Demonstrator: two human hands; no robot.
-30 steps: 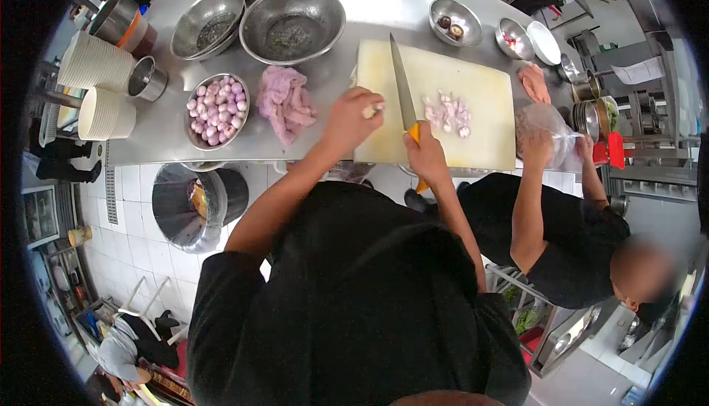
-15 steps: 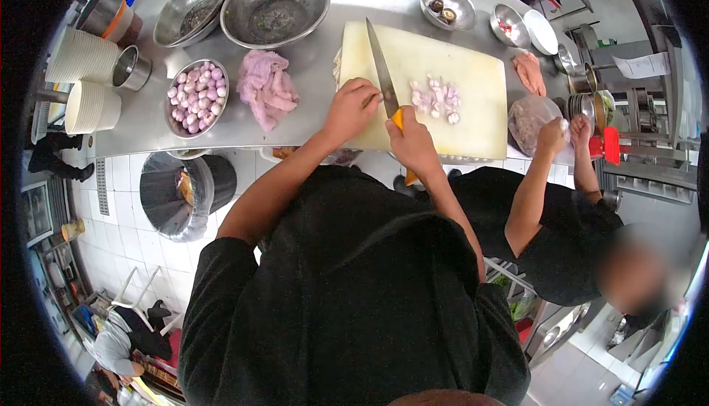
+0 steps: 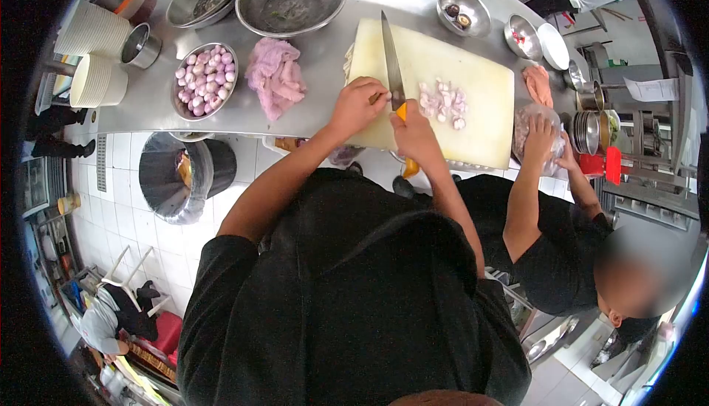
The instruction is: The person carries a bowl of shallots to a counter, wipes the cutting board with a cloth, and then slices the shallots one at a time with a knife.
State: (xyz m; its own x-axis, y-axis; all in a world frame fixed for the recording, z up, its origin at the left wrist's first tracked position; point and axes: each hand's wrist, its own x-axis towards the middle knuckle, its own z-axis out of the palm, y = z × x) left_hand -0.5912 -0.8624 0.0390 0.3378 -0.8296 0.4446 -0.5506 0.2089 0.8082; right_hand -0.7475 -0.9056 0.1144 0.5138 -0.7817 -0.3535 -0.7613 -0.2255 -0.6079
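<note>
My right hand (image 3: 418,136) is wrapped round the yellow handle of a large kitchen knife (image 3: 391,55). The blade points to the far side, over the left part of a pale cutting board (image 3: 484,66). Close beside the blade's heel, my left hand (image 3: 359,108) is closed with its fingers curled in; whatever its fingertips pinch is too small to make out. Cut shallots (image 3: 444,102) lie in a small pile on the board, right of the knife. To the left, a steel bowl (image 3: 177,103) holds many whole peeled shallots (image 3: 205,80).
A pink cloth (image 3: 275,77) lies between bowl and board. Large steel bowls (image 3: 292,0) stand behind it, and a bowl with mushrooms (image 3: 463,11) at the back. On the right, a co-worker's hands (image 3: 543,136) handle a filled plastic bag (image 3: 523,129). A lined bin (image 3: 166,177) stands below left.
The whole view has shifted slightly. My hands stay close together by the knife's heel. The co-worker's hands have moved from the bag's top down onto it.
</note>
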